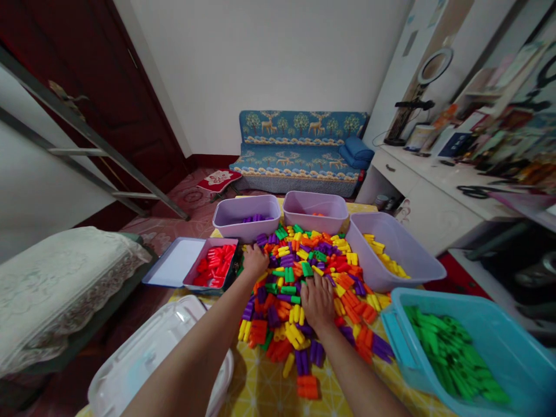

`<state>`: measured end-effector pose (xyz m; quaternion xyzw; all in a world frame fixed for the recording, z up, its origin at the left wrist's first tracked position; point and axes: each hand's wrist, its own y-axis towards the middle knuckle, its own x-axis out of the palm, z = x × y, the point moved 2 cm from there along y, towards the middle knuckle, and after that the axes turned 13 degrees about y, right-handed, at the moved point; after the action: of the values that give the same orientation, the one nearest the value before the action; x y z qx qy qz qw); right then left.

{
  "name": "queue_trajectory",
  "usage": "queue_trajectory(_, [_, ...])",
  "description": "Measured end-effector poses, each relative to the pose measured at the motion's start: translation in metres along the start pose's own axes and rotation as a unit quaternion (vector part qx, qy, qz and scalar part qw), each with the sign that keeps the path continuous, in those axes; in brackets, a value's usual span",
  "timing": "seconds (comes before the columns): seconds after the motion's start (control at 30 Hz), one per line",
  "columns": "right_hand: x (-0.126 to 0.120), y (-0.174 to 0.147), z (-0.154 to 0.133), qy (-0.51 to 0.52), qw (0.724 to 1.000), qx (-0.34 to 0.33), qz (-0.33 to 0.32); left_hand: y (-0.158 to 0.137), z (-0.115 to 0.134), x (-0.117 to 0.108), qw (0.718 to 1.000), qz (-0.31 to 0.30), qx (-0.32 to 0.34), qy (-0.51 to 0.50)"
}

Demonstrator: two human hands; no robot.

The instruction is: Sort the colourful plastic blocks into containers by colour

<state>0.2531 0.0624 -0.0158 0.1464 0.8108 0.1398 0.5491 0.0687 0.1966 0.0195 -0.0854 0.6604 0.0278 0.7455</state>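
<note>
A wide heap of plastic building pieces [284, 289] in yellow, purple, orange, red and green lies before me. My left hand [255, 260] is at the heap's left edge, beside an open hinged box [231, 263] of red pieces [216, 265]. Its fingers are bent inward; whatever they hold is hidden. Over the middle of the heap, my right hand [319, 300] rests with fingers spread and pointing down among the pieces. A green piece [307, 269] lies just beyond its fingertips.
Lilac bins [247, 233] stand behind the heap, one with purple pieces. Another lilac bin [403, 279] at right holds yellow pieces. A turquoise tub [402, 341] holds green pieces. A whitish lid [143, 347] lies at front left. The cloth [264, 385] is yellow.
</note>
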Motion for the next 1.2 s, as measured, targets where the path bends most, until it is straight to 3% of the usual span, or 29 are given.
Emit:
queue_trajectory(0.23, [-0.003,0.001,-0.002,-0.001,1.0,0.005,-0.008,-0.028,0.002,0.008,0.994,0.011,0.029,-0.108])
queue_trajectory(0.4, [-0.005,0.001,-0.003,-0.005,1.0,0.0,-0.006,-0.041,0.017,-0.003,0.976,0.031,0.088,-0.195])
queue_trajectory(0.63, [0.002,-0.003,0.002,-0.019,0.999,-0.018,0.039,-0.076,0.033,-0.03,0.9,-0.047,0.312,-0.302])
queue_trajectory(0.7, [0.003,-0.003,0.002,-0.021,0.999,-0.017,0.032,-0.086,0.021,-0.036,0.925,-0.016,0.297,-0.238])
queue_trajectory(0.77, [0.002,-0.003,0.001,-0.014,1.0,-0.014,0.021,-0.093,0.003,-0.039,0.963,0.004,0.237,-0.13])
queue_trajectory(0.83, [0.0,-0.003,0.001,-0.007,1.0,-0.007,0.011,-0.099,-0.017,-0.039,0.981,-0.026,0.192,-0.018])
queue_trajectory(0.93, [-0.001,-0.003,0.0,0.001,1.0,0.003,-0.001,-0.105,-0.036,-0.034,0.976,-0.098,0.168,0.099])
queue_trajectory(1.07, [-0.001,-0.002,-0.001,0.003,1.0,0.006,-0.006,-0.106,-0.037,-0.022,0.973,-0.104,0.174,0.11])
queue_trajectory(1.2, [-0.002,-0.002,-0.002,-0.001,1.0,0.008,-0.009,-0.097,-0.031,-0.003,0.984,-0.075,0.16,0.01])
